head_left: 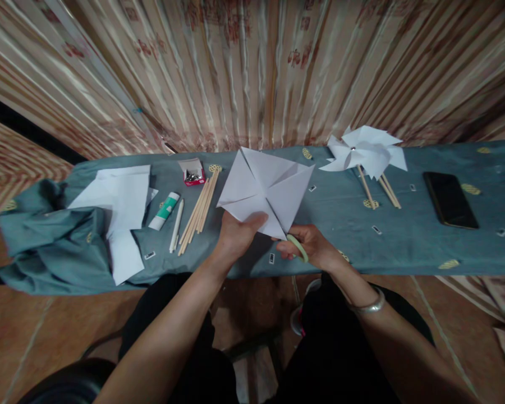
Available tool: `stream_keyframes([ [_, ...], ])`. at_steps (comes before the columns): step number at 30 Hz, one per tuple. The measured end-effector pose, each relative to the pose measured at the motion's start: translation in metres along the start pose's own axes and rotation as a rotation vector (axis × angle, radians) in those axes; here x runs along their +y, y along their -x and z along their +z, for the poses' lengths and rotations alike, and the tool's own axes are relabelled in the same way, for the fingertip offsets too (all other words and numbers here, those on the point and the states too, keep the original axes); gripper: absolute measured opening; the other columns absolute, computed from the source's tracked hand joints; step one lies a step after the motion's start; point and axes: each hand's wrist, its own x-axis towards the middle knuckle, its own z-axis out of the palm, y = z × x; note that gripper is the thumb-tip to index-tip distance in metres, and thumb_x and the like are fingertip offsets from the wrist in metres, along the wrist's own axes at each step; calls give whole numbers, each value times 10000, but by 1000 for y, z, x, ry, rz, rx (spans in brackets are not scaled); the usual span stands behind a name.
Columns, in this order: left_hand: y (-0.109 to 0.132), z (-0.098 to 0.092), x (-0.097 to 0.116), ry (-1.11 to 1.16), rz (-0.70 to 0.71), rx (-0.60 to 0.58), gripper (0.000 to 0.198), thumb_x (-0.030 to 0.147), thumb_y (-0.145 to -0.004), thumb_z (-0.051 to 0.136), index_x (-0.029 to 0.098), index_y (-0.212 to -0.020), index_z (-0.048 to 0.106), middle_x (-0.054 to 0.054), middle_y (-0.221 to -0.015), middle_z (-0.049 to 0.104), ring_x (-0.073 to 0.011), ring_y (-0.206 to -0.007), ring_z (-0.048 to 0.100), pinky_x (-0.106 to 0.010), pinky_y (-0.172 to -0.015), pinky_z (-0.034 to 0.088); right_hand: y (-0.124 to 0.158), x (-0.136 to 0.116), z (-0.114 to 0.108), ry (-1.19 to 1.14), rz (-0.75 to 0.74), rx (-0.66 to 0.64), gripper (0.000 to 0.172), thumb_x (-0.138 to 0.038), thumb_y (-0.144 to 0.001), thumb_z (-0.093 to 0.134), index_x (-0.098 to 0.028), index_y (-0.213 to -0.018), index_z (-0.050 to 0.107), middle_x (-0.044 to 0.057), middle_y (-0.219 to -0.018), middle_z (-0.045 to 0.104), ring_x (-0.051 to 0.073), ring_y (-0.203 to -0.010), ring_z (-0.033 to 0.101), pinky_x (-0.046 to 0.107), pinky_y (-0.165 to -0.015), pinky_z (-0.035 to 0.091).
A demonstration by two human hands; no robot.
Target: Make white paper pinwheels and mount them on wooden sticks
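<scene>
A square sheet of white paper point(273, 182) is raised over the table, with slits running from its corners toward the middle. My left hand point(239, 233) grips its near left edge, thumb lying on top. In my right hand point(309, 244) is a pair of scissors point(298, 248) with pale green handles, held at the paper's near corner. The blades are mostly hidden by the sheet, in line with the slit there. Finished paper pinwheels point(357, 148) on wooden sticks lie to the right, one overlapping another.
On the green tablecloth point(412, 247), left of the paper, are several wooden sticks point(200, 210), a white pen point(177, 225), a glue stick point(165, 211), a small red box of pins point(192, 173) and white paper sheets point(124, 196). A phone point(450, 199) lies at right. A curtain point(252, 73) hangs behind.
</scene>
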Motion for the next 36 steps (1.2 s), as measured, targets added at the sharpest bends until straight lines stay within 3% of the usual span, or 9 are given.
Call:
stream_keyframes([
  [17,0,-1,-1,-44,17,14,502,202,-617,737,132,-1107,657,-86,-929,755,-268,-889,704,-404,-845,569,-1,0,4,-23,2,18,454,-525,-515,875,-139,-676,697,-28,-524,591,72,-464,484,212,-456,403],
  [22,0,-4,0,-31,21,39,524,217,-602,759,140,-1111,659,-90,-976,755,-283,-948,703,-431,-901,557,6,-1,-1,89,57,-28,524,-596,-575,822,-134,-782,686,3,-614,646,96,-541,548,223,-518,434],
  [27,-5,-10,2,3,0,74,499,223,-587,771,174,-1073,669,-82,-970,754,-298,-964,704,-445,-889,565,22,-5,-14,235,129,-47,572,-599,-563,823,-136,-861,668,-42,-587,574,85,-526,486,225,-502,370],
  [30,-9,-15,2,3,26,83,468,219,-577,781,195,-1034,682,-81,-967,752,-306,-992,696,-451,-912,557,33,-3,-27,453,94,61,551,-605,-623,782,-140,-903,684,-32,-608,589,110,-544,515,238,-506,364],
  [36,-8,-10,-14,128,-41,25,496,204,-536,788,194,-1019,679,-68,-926,750,-306,-1013,688,-460,-942,535,42,1,-50,1066,74,554,514,-467,-760,715,-174,-1178,654,64,-831,749,255,-788,713,301,-667,477],
])
